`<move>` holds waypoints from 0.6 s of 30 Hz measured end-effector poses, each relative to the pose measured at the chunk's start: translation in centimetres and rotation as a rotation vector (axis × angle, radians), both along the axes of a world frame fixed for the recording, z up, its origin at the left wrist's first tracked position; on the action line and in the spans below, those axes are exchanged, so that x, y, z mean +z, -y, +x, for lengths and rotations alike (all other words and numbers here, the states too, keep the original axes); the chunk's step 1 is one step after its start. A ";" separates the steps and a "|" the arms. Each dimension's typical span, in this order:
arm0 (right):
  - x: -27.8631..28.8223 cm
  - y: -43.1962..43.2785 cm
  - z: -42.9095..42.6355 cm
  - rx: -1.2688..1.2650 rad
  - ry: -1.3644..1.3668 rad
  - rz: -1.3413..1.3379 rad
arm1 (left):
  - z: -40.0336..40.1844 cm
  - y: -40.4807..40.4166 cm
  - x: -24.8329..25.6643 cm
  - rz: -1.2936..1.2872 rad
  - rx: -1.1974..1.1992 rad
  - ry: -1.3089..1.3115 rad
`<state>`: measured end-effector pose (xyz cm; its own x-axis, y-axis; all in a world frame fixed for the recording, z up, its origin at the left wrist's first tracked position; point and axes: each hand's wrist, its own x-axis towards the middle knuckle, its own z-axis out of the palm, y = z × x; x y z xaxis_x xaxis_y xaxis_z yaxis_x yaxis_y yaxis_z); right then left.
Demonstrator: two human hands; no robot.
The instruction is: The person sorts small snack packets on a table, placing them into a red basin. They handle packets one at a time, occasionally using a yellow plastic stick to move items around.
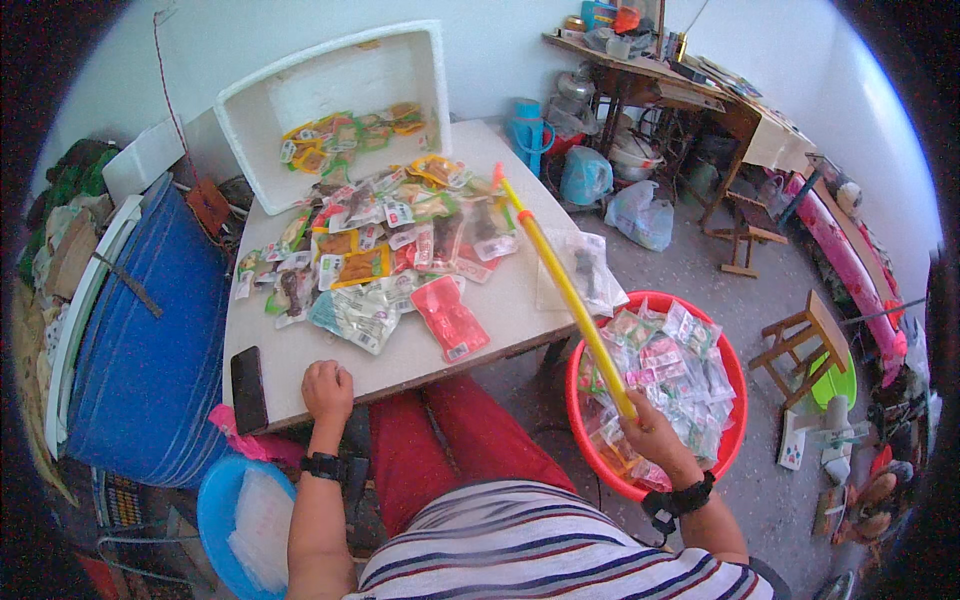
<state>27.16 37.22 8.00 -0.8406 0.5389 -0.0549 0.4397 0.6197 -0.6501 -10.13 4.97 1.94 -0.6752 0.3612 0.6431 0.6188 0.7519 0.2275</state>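
Note:
My right hand (660, 435) grips the lower end of a yellow stick (574, 296) with a reddish tip. The stick slants up over the table (300, 367), its tip near the right edge of a pile of sealed snack packets (390, 232). Loosely curled, my left hand (328, 390) rests at the table's front edge with nothing visible in it. A red packet (450, 319) and a teal-white packet (358, 316) lie at the pile's front. Behind the pile, a white foam box (255, 97) stands on its side, with more packets inside.
A red tub (739, 420) full of bagged packets stands right of the table. A black phone (249, 390) lies front left. Nearby are a blue basin (217, 517) holding clear bags, a large blue barrel (154, 337), a blue thermos (529, 135) and a wooden stool (802, 345).

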 end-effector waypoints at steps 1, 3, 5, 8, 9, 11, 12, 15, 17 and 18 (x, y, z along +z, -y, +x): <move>0.3 0.4 -0.1 0.029 0.028 0.003 | 0.1 0.1 -0.1 0.001 -0.003 -0.020; 1.6 1.8 -0.6 0.002 0.054 -0.125 | 0.2 0.2 0.0 0.001 -0.009 -0.028; 1.5 2.1 -0.6 -0.008 0.042 -0.205 | 0.3 -0.1 0.3 -0.005 -0.016 -0.013; 1.0 2.5 -0.6 0.040 0.070 -0.230 | 0.3 -0.1 0.5 -0.018 -0.013 0.000; 1.6 2.9 -0.8 0.072 0.150 -0.220 | 0.3 -0.1 0.4 -0.013 -0.012 -0.023; 2.6 3.9 -1.5 0.154 0.160 -0.208 | 0.3 0.0 0.3 -0.006 -0.013 -0.053; 2.9 4.7 -2.0 0.204 0.094 -0.204 | 0.3 0.0 0.3 -0.002 -0.016 -0.057; 2.3 4.9 -2.4 0.236 -0.007 -0.197 | 0.1 0.0 0.0 0.001 0.001 -0.020; 2.0 4.9 -2.4 0.221 -0.043 -0.161 | -0.1 0.2 -0.3 -0.012 0.015 0.014; 2.0 4.9 -2.3 0.213 -0.065 -0.126 | -0.2 0.3 -0.3 -0.023 0.017 0.025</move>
<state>24.89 32.36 9.96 -0.9384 0.3414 -0.0529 0.2628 0.6061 -0.7508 -10.37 4.65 1.60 -0.6970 0.3636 0.6181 0.6001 0.7675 0.2252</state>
